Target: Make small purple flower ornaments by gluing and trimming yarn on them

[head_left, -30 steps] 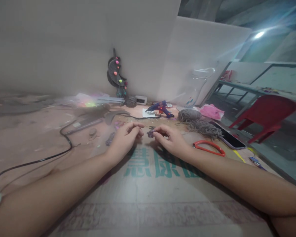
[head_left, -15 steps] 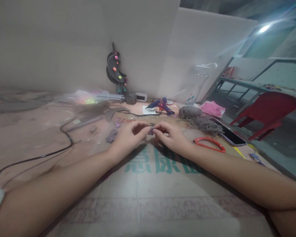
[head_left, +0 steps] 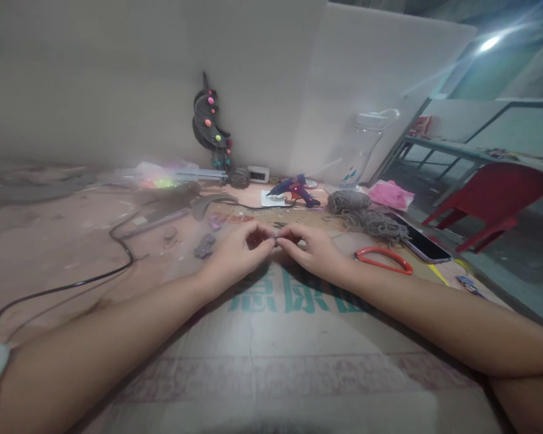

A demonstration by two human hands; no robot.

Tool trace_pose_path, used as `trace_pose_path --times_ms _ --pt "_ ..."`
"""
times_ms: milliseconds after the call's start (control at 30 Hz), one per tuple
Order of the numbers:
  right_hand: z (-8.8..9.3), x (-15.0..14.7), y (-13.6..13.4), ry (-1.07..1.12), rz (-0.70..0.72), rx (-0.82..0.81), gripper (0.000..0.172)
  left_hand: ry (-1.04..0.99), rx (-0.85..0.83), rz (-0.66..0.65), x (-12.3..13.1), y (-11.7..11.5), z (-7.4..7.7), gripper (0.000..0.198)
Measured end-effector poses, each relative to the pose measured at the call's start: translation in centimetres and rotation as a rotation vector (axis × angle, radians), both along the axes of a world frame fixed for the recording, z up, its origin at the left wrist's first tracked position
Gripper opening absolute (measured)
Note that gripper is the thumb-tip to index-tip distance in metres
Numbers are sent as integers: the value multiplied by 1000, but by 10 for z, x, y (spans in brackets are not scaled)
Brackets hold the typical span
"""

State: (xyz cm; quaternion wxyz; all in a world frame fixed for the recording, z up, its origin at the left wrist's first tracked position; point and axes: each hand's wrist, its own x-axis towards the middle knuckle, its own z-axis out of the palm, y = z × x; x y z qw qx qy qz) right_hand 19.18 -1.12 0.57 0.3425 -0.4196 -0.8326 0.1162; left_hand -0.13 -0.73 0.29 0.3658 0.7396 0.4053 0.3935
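Note:
Thumb and fingertips of my left hand [head_left: 247, 246] are pinched together over the cardboard. They meet the fingertips of my right hand [head_left: 310, 246], which is closed the same way. Between them is a small grey-purple piece [head_left: 276, 239], almost wholly covered by the fingers, so its kind is unclear. Beside my left hand lies a little pile of similar grey-purple pieces [head_left: 204, 246]. Red-handled scissors or pliers [head_left: 384, 259] rest by my right forearm, their front end partly hidden behind the hand.
A blue glue gun [head_left: 294, 190] with a lit red light lies behind my hands, its black cord [head_left: 90, 283] crossing the left side. Grey yarn [head_left: 371, 220], a phone [head_left: 425, 244] and a clear bottle [head_left: 364, 147] stand or lie at right. A decorated moon ornament [head_left: 208, 123] leans on the wall.
My fingertips have drawn closer together, and the grey-purple piece now shows less between them. The view has shifted very slightly; the other objects stay in place.

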Motion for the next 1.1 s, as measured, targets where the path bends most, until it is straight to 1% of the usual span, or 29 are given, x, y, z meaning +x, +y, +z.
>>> trace_pose_path --times_ms 300,433,533,600,633,700,800,867,1000,1100 --pt "2 -1 -1 0 14 -13 15 17 42 -8 -1 0 0 17" --pt "2 -1 -1 31 -15 -25 16 -25 -30 -36 0 0 0 21" --pt "2 0 0 55 -41 -55 18 -107 -91 -62 0 2 -2 31" --pt "2 -1 0 64 -41 -67 18 -172 -109 -38 -1 4 -4 39" --pt "2 -1 0 72 -39 -69 17 -205 -108 -9 -1 5 -5 40" --pt "2 -1 -1 90 -33 -78 17 -244 -100 57 -2 7 -6 34" --pt "2 -1 -1 132 -31 -103 18 -190 -93 98 -3 11 -7 29" --pt "2 -1 0 155 -35 -126 18 -143 -97 72 -4 13 -9 31" --pt "2 0 2 189 -26 -153 17 -167 -118 20 -4 13 -11 43" --pt "1 1 3 192 -26 -166 17 -115 -90 1 -4 9 -9 38"
